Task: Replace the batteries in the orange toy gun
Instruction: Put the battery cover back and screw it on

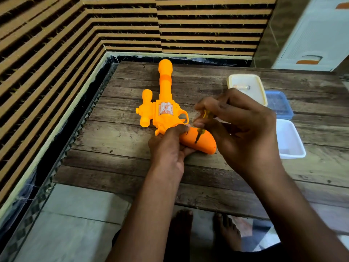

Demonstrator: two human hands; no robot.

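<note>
The orange plastic toy gun lies flat on the dark wood-plank table, its long barrel pointing away toward the striped wall and its grip end nearest the person. The left hand reaches in from below, palm down, with fingers wrapped round the gun where the body meets the handle, pinning it to the table. To its right, the right hand hovers above the handle with the wrist bent, fingers closed on a small screwdriver with a yellow translucent handle; its dark tip is set down onto the handle. Farther right stand a cream plastic tub, a blue plastic lid or tray and a white plastic tub.
</note>
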